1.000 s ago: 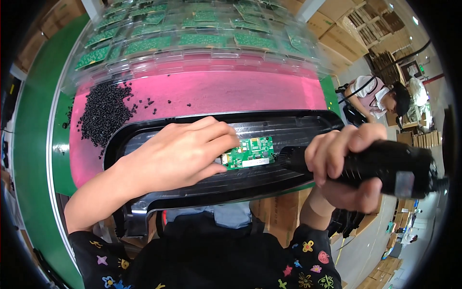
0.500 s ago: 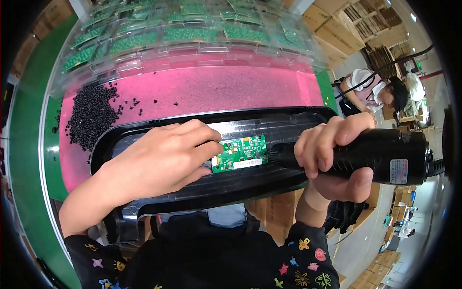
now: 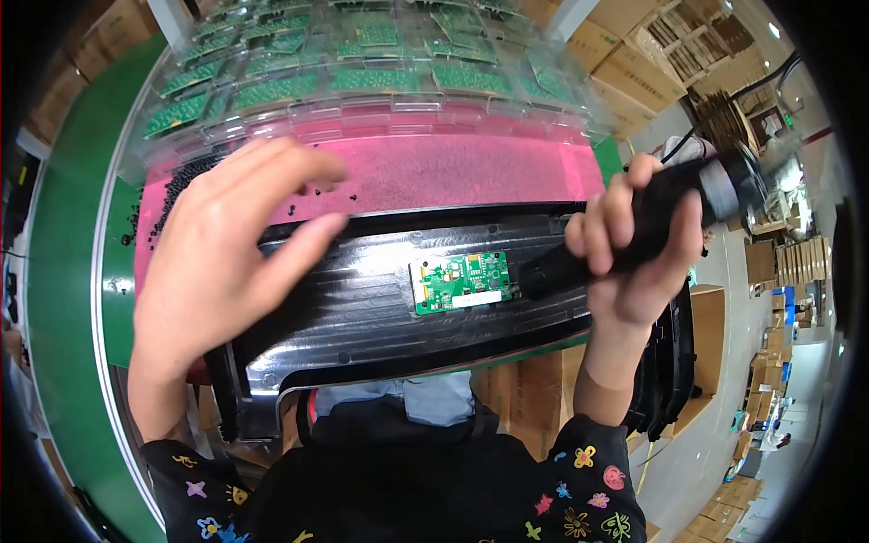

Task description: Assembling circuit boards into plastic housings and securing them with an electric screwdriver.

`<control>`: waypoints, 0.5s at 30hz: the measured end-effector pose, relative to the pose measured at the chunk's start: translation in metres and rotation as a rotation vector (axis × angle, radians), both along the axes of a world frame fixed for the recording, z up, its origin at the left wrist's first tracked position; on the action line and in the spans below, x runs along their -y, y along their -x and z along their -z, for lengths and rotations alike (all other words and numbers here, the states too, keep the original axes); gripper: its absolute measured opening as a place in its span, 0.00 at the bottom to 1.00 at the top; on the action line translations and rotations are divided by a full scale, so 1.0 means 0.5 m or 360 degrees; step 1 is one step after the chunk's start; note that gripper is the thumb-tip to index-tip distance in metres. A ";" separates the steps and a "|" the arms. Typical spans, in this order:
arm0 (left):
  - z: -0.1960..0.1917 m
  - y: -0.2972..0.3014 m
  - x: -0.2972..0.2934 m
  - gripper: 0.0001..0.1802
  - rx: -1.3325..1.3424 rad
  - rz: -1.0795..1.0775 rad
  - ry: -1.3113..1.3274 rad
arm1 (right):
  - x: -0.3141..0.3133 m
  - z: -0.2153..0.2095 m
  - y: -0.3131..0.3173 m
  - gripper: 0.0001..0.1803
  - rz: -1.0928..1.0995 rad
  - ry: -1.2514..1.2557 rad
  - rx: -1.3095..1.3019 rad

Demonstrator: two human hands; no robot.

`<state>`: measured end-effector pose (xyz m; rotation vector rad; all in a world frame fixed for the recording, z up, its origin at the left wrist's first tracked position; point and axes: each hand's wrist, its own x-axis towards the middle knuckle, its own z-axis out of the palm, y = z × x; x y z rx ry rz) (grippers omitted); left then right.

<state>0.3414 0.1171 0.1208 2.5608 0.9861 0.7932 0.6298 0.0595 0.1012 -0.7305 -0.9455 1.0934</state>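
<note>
Board: green circuit board point(image 3: 462, 282) lies flat on the black panel point(image 3: 362, 299), long axis left-right.
Right hand point(image 3: 634, 253): clamped around the black screwdriver point(image 3: 652, 217), tip pointing down-left at the board's right edge.
Left hand point(image 3: 226, 262): fingers spread, raised above the panel's left half.
Room: bare panel all around the board.

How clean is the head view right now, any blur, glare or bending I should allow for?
Head view: the left hand and the top of the black power tool are motion-blurred; the green circuit board is sharp. Glare streaks the clear trays and the black panel. Straight edges bow near the rim.
</note>
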 end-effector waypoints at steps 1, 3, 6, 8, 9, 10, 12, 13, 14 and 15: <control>0.002 0.018 0.005 0.16 -0.0107 -0.0095 0.0034 | -0.005 -0.018 0.003 0.19 0.0110 0.0167 -0.0242; 0.012 0.065 0.011 0.15 -0.0453 -0.0142 0.0061 | -0.035 -0.015 -0.035 0.10 0.0142 0.0285 -0.0556; 0.065 0.093 0.034 0.14 -0.0526 -0.0150 -0.0106 | -0.052 -0.007 -0.033 0.08 0.0280 0.0414 -0.0699; 0.071 0.096 0.049 0.12 -0.0539 -0.0192 0.0042 | -0.037 0.001 -0.026 0.09 0.0264 0.0364 -0.0712; 0.075 0.100 0.052 0.12 -0.0498 -0.0134 0.0105 | -0.021 0.003 -0.025 0.08 0.0192 0.0341 -0.0723; 0.086 0.101 0.056 0.12 -0.0459 -0.0075 0.0178 | -0.004 0.012 -0.031 0.11 0.0089 0.0378 -0.0679; 0.093 0.098 0.066 0.12 -0.0397 -0.0066 0.0171 | 0.040 -0.001 -0.012 0.15 0.0245 0.0342 -0.0482; 0.090 0.101 0.075 0.12 -0.0363 -0.0143 0.0197 | 0.065 -0.002 -0.022 0.17 0.0340 0.0159 -0.0341; 0.074 0.112 0.094 0.11 -0.0339 -0.0225 0.0226 | 0.087 -0.007 -0.035 0.19 0.0430 -0.0015 -0.0204; 0.057 0.138 0.130 0.13 -0.0166 -0.0260 -0.0087 | 0.126 -0.038 -0.024 0.18 0.0693 -0.0241 -0.0015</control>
